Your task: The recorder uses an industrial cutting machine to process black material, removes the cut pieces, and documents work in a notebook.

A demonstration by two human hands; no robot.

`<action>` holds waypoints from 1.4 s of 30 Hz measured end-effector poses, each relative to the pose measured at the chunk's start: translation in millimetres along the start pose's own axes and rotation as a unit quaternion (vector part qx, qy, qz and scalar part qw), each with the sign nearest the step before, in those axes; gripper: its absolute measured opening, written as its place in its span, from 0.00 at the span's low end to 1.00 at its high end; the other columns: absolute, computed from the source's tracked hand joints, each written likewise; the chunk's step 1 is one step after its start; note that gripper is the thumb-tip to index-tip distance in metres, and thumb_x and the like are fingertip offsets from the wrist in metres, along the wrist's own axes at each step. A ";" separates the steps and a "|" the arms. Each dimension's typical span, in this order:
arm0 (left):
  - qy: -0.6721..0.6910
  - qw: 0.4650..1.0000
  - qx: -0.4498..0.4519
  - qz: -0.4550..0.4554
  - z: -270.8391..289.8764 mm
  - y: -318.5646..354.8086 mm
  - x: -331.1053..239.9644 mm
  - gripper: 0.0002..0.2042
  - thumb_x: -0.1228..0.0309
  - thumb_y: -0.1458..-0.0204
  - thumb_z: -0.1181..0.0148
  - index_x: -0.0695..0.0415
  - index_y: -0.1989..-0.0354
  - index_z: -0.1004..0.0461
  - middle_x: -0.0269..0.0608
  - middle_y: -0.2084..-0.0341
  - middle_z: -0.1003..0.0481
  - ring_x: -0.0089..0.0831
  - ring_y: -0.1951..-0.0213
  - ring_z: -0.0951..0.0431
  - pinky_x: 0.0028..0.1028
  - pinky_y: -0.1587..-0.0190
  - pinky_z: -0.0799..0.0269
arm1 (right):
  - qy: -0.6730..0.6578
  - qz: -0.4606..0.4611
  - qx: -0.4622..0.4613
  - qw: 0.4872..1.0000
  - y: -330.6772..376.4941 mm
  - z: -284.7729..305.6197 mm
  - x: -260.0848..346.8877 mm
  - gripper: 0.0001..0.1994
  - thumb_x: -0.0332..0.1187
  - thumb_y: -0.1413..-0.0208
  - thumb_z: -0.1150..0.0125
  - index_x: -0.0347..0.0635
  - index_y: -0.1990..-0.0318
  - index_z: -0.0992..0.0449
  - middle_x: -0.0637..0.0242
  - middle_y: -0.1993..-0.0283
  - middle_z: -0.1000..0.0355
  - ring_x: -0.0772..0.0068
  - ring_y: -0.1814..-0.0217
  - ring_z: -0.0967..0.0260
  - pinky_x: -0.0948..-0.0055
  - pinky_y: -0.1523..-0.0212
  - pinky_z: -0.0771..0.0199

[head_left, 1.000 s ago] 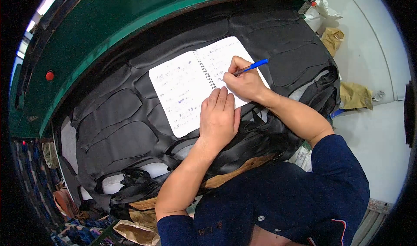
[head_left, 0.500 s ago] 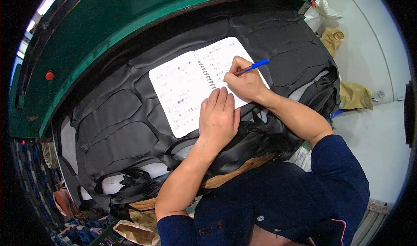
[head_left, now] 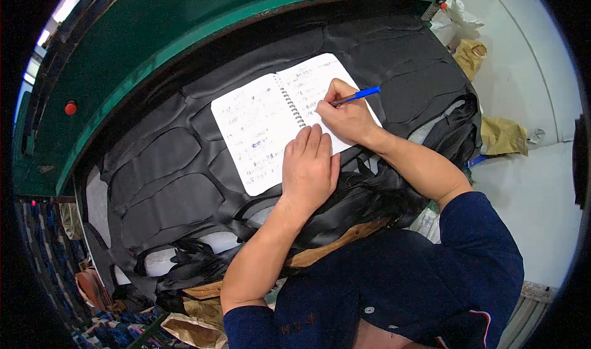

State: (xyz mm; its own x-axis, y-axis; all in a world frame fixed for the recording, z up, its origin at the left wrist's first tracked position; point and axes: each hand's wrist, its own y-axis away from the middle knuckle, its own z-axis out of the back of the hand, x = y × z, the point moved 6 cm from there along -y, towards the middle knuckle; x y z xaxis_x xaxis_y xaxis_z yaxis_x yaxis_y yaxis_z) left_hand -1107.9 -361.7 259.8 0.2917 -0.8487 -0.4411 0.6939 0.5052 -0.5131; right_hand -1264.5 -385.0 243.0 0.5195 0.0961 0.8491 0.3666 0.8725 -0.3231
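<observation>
A white spiral-bound notebook (head_left: 246, 133) lies spread on black sheet material, with handwriting on both pages. My right hand (head_left: 349, 116) rests on the right page, its fingers closed round a blue-capped pen (head_left: 367, 92). The pen's cap end points up and to the right; its writing tip is hidden by my fingers. My left hand (head_left: 309, 164) lies flat across the lower edge of the notebook, fingers stretched out over the paper and holding nothing.
Black sheets (head_left: 166, 198) with curved cut outlines cover the worktop, and loose black scraps (head_left: 351, 198) heap along its near edge. A green machine beam (head_left: 246, 10) with a red button (head_left: 71, 107) spans the far side. Brown paper bags (head_left: 502, 136) stand at the right.
The pen has tilted slightly, its blue end shifting a little down and left. My left hand stays in place on the notebook.
</observation>
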 end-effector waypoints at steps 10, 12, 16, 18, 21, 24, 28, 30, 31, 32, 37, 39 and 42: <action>-0.003 1.000 0.011 0.004 1.1 -3.1 -0.5 0.20 0.72 0.56 0.34 0.65 0.53 0.28 0.55 0.50 0.28 0.52 0.46 0.29 0.45 0.47 0.33 | -0.003 -0.002 0.004 1.000 -0.9 0.5 2.2 0.09 0.29 0.52 0.38 0.38 0.74 0.33 0.66 0.80 0.34 0.78 0.77 0.37 0.73 0.76 0.36; -0.004 1.000 0.006 0.003 1.3 -2.5 -0.5 0.20 0.72 0.56 0.34 0.65 0.53 0.28 0.55 0.50 0.28 0.52 0.46 0.29 0.45 0.47 0.33 | 0.002 -0.001 0.004 1.000 -1.1 0.7 3.3 0.09 0.28 0.52 0.38 0.38 0.74 0.33 0.66 0.80 0.34 0.79 0.77 0.37 0.73 0.76 0.37; 0.000 1.000 0.004 0.003 1.8 -2.3 -1.1 0.21 0.73 0.56 0.34 0.65 0.52 0.28 0.55 0.50 0.28 0.52 0.46 0.29 0.45 0.47 0.33 | 0.001 0.006 0.003 1.000 -0.5 0.9 2.0 0.09 0.28 0.52 0.38 0.38 0.75 0.34 0.66 0.80 0.35 0.79 0.77 0.38 0.73 0.77 0.37; 0.001 1.000 0.004 0.002 1.5 -2.3 -0.4 0.21 0.72 0.56 0.34 0.65 0.52 0.28 0.55 0.50 0.28 0.52 0.46 0.29 0.46 0.47 0.33 | 0.011 0.003 -0.001 1.000 -1.1 1.1 4.5 0.09 0.28 0.53 0.38 0.38 0.75 0.34 0.66 0.80 0.35 0.79 0.77 0.38 0.73 0.77 0.37; 0.000 1.000 0.003 0.001 1.3 -2.0 -0.2 0.21 0.72 0.56 0.34 0.65 0.52 0.28 0.56 0.49 0.28 0.53 0.46 0.29 0.46 0.47 0.33 | 0.008 -0.001 -0.001 1.000 -0.9 0.7 3.8 0.09 0.28 0.53 0.38 0.38 0.76 0.34 0.66 0.80 0.35 0.79 0.77 0.38 0.73 0.77 0.37; 0.001 1.000 -0.004 -0.003 1.8 -1.7 -0.8 0.21 0.72 0.56 0.34 0.66 0.52 0.28 0.56 0.49 0.28 0.53 0.46 0.29 0.45 0.47 0.33 | -0.004 -0.006 0.002 1.000 -0.5 0.4 1.2 0.09 0.28 0.53 0.38 0.39 0.76 0.34 0.67 0.80 0.35 0.79 0.77 0.39 0.73 0.77 0.37; 0.001 1.000 -0.001 -0.001 3.0 -2.0 -1.3 0.21 0.72 0.55 0.34 0.66 0.52 0.28 0.55 0.49 0.28 0.53 0.46 0.29 0.46 0.47 0.33 | -0.009 -0.012 0.008 1.000 -0.3 0.8 4.8 0.09 0.29 0.53 0.38 0.39 0.76 0.34 0.67 0.80 0.35 0.79 0.77 0.39 0.72 0.77 0.38; 0.001 1.000 0.003 -0.001 2.2 -1.9 -0.9 0.21 0.72 0.55 0.34 0.65 0.52 0.28 0.55 0.49 0.28 0.53 0.46 0.30 0.46 0.47 0.33 | -0.007 -0.011 0.005 1.000 0.1 0.9 3.2 0.09 0.29 0.53 0.38 0.39 0.76 0.34 0.67 0.80 0.35 0.79 0.77 0.39 0.73 0.77 0.38; 0.001 1.000 0.006 0.000 1.5 -2.1 -0.8 0.21 0.72 0.55 0.34 0.65 0.52 0.28 0.55 0.49 0.28 0.53 0.46 0.30 0.46 0.47 0.33 | -0.005 -0.011 0.002 1.000 0.2 1.2 1.9 0.09 0.28 0.53 0.38 0.39 0.76 0.33 0.67 0.80 0.35 0.79 0.77 0.39 0.73 0.77 0.38; 0.001 1.000 0.006 0.000 1.3 -2.0 -0.9 0.21 0.72 0.55 0.34 0.65 0.52 0.28 0.55 0.49 0.28 0.53 0.46 0.30 0.46 0.47 0.33 | -0.004 -0.011 0.002 1.000 0.6 0.8 -0.2 0.09 0.28 0.53 0.38 0.39 0.76 0.33 0.67 0.80 0.35 0.79 0.77 0.39 0.73 0.77 0.38; 0.001 1.000 0.005 0.001 2.3 -1.6 -1.2 0.21 0.71 0.55 0.34 0.65 0.52 0.28 0.55 0.49 0.28 0.52 0.45 0.30 0.46 0.47 0.33 | -0.012 -0.008 -0.003 1.000 0.7 0.4 4.1 0.09 0.28 0.53 0.37 0.39 0.76 0.33 0.67 0.80 0.35 0.79 0.77 0.39 0.73 0.76 0.38; -0.001 1.000 0.005 0.001 1.9 -1.1 -0.9 0.21 0.72 0.55 0.34 0.65 0.52 0.28 0.55 0.49 0.28 0.52 0.46 0.30 0.45 0.47 0.33 | -0.016 -0.010 0.000 1.000 0.3 -0.7 -0.4 0.09 0.28 0.53 0.38 0.39 0.76 0.33 0.67 0.80 0.34 0.79 0.77 0.39 0.73 0.76 0.38; -0.003 1.000 0.006 0.002 1.7 -1.7 -1.2 0.21 0.72 0.56 0.34 0.65 0.52 0.28 0.55 0.49 0.28 0.52 0.46 0.30 0.45 0.48 0.33 | -0.008 -0.004 0.000 1.000 0.0 0.5 0.2 0.09 0.28 0.53 0.38 0.39 0.76 0.33 0.67 0.80 0.34 0.79 0.77 0.39 0.73 0.76 0.38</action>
State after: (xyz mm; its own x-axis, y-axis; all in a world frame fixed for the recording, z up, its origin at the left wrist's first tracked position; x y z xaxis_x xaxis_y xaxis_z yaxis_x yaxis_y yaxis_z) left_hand -1108.3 -361.8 262.5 0.2982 -0.8482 -0.4378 0.7004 0.5060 -0.5034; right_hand -1264.8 -384.8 243.4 0.5036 0.0976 0.8584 0.3710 0.8729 -0.3169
